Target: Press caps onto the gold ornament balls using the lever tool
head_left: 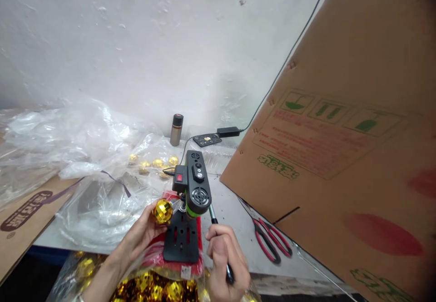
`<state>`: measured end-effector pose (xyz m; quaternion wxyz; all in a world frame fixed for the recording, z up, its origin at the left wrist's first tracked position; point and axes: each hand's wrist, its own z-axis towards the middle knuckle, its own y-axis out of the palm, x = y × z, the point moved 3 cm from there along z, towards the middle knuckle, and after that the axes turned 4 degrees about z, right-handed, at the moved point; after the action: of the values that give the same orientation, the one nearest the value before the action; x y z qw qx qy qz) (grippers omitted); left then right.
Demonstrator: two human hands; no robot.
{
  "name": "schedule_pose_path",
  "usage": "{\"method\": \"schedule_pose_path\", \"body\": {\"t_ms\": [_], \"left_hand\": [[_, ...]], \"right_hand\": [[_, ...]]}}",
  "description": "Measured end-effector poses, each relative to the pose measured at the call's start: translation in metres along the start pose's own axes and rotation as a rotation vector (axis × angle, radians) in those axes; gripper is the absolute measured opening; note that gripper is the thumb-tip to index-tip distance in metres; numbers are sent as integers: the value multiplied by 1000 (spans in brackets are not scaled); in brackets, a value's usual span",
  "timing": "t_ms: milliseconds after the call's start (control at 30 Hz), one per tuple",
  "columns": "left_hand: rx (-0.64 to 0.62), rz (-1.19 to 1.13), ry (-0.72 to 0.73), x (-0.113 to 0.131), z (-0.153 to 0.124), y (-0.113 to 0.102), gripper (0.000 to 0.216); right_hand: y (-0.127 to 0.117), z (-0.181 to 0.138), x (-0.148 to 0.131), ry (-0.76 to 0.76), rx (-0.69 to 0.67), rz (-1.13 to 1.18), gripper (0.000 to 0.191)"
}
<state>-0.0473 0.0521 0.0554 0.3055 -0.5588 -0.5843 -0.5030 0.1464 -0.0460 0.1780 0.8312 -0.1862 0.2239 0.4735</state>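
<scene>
My left hand (145,229) closes around a gold mirror-faceted ball (162,211), keeping it at the left side of a small black bench press machine (198,181). The ball sits close to the machine's lower working end; whether they touch I cannot tell. My right hand (227,259) is wrapped round the machine's lever handle (213,213), whose black end sticks out below the fist. Under the machine's head lies its slotted black base plate (181,240), on a red sheet. Below the table edge, more gold balls (153,288) fill a clear bag.
A large cardboard box (323,125) leans in from the right, with red-handled scissors (272,240) beside it. Clear plastic bags (88,143) cover the left side. Behind the machine are a bottle (176,130), a black power adapter (228,132) with its cable, and several loose gold balls (158,162).
</scene>
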Motion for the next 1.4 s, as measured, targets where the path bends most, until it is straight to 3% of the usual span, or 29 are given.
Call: {"method": "schedule_pose_path", "body": {"t_ms": [100, 200, 333, 433, 567, 833, 967, 1133, 1400], "left_hand": [[-18, -211, -122, -9, -12, 10, 51], [-18, -181, -98, -20, -20, 14, 54], [-2, -6, 17, -39, -18, 17, 65], [80, 255, 162, -50, -9, 18, 73], [146, 574, 375, -53, 0, 22, 65], [32, 791, 602, -43, -1, 32, 53], [64, 879, 631, -50, 1, 39, 55], [57, 943, 552, -56, 5, 45, 47], [20, 966, 469, -49, 1, 48, 42]], "right_hand": [[0, 2, -3, 25, -11, -8, 32], [0, 7, -8, 40, -8, 3, 31], [1, 23, -14, 44, 1, -1, 31], [2, 35, -19, 38, 0, -22, 31], [1, 39, -22, 26, -9, -31, 30], [-4, 22, -13, 59, -56, -3, 28], [-2, 21, -14, 55, -54, 13, 29], [2, 15, -20, 152, 34, 39, 31], [10, -26, -7, 214, 95, -61, 34]]}}
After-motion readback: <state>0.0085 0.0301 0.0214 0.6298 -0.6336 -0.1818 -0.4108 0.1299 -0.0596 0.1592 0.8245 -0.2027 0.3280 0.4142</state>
